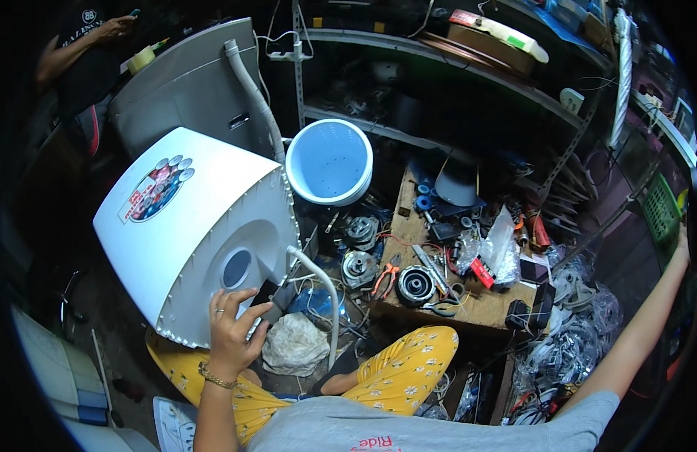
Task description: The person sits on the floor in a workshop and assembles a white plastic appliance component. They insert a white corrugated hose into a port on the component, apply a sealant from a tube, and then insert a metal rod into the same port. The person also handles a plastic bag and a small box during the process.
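White moulded plastic forms the washing-machine casing (190, 226), which lies tipped on its side at the left. The left hand (232, 328) rests on the casing's lower rim, fingers curled over the edge beside the round grey recess (237, 268) and touching a small dark part (273, 297) at the rim. A white hose (322, 282) curves down from the casing just right of this hand, past a crumpled pale rag (294, 343) on the floor.

The right hand (681, 239) is extended far to the right edge of the view, at a green basket (661, 211); whether its fingers are spread or clenched cannot be told.

Between the hands stands a low wooden bench (476, 305) carrying a round motor part (415, 285), orange-handled pliers (386, 275) and loose tools. A pale blue perforated tub (330, 162) sits behind the casing, near metal shelving (439, 56).
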Action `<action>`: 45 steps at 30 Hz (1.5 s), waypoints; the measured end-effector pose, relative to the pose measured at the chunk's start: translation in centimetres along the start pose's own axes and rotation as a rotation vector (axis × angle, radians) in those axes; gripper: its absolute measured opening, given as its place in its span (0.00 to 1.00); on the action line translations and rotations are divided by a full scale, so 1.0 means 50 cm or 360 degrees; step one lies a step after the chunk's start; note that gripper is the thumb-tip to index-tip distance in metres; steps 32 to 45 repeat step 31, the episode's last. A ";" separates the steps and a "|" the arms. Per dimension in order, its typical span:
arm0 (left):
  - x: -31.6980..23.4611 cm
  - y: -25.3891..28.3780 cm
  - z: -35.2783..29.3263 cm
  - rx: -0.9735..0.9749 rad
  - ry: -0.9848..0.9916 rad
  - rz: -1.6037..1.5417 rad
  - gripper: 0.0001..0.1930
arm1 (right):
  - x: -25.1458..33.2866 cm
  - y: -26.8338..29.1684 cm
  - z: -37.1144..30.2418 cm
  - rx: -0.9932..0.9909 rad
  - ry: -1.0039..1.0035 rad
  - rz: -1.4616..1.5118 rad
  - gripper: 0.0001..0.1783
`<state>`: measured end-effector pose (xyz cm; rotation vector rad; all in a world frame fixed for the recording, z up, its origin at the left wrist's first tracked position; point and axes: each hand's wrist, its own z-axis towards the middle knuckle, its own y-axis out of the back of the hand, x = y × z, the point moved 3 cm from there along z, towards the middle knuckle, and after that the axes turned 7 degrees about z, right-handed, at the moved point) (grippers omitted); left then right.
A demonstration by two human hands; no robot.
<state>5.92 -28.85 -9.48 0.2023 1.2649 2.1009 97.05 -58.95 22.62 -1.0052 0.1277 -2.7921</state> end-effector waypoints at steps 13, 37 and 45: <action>-0.160 -0.159 0.017 0.0111 0.0079 -0.1071 0.35 | 0.335 -0.505 -1.242 0.1327 -0.1121 0.1057 0.06; -0.044 -0.261 -0.157 0.1201 0.1098 -0.2301 0.20 | 0.425 -0.572 -1.586 0.2082 -0.1734 0.1091 0.12; -0.044 -0.261 -0.157 0.1201 0.1098 -0.2301 0.20 | 0.425 -0.572 -1.586 0.2082 -0.1734 0.1091 0.12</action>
